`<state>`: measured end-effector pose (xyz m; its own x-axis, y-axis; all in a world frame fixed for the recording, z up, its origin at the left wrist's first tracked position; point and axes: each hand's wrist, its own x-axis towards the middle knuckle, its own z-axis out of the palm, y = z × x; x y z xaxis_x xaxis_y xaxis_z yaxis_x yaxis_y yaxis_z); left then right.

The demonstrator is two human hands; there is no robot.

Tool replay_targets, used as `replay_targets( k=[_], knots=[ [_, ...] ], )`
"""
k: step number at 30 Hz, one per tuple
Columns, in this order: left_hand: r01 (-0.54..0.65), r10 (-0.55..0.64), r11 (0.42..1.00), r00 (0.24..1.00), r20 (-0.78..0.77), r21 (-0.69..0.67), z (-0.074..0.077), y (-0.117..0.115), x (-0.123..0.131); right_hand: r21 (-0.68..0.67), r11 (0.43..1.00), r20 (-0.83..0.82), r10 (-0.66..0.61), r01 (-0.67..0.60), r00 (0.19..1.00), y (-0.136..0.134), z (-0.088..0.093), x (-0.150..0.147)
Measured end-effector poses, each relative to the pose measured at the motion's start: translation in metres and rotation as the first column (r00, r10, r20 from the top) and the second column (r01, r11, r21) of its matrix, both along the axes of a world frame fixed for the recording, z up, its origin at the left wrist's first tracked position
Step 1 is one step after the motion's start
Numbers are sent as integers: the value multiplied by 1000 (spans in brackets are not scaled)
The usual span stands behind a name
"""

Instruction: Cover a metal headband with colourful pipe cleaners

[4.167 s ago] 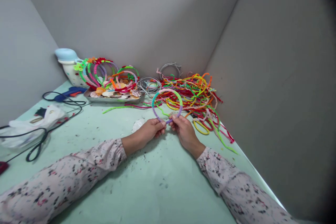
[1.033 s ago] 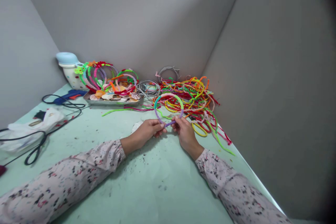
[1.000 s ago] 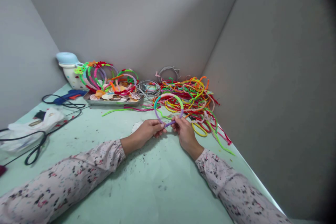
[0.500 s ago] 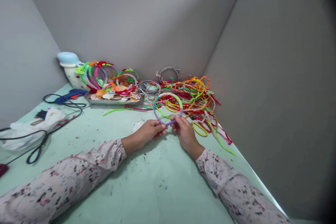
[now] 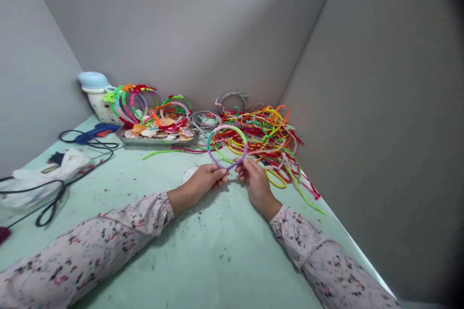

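Both hands pinch the two ends of a headband wrapped in fuzzy pipe cleaner, purple at the ends, teal, pink and green over the arch. It stands upright above the table. My left hand grips the left end with closed fingers. My right hand pinches the right end, where a purple tip shows between the fingers. Just behind the headband lies a big tangle of coloured pipe cleaners.
A metal tray with shells and finished wrapped headbands sits at the back left, beside a white jar with a blue lid. Bare metal headbands, a blue glue gun, black cable and a plastic bag lie left.
The headband has shifted slightly left and tilted between my hands, and my fingers have worked along its ends. The arms stay in place.
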<state>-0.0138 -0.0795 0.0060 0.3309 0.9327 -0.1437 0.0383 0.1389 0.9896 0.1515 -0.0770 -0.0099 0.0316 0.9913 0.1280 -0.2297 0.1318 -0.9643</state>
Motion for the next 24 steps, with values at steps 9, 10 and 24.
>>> replay_targets(
  k=[9, 10, 24],
  knots=[
    [13, -13, 1000, 1000, -21, 0, 0, -1, 0, 6, 1000, 65, -18, 18, 998, -1, 3, 1],
    [17, -17, 1000, 1000, -26, 2, 0, -1, 0, 12, 1000, 74, -25, 24, 997, -1, 3, 1],
    [23, -21, 999, 997, -70, 33, 2, -2, 1, -15, 999, 168, -31, 34, 985, -3, 6, -1]
  ],
)
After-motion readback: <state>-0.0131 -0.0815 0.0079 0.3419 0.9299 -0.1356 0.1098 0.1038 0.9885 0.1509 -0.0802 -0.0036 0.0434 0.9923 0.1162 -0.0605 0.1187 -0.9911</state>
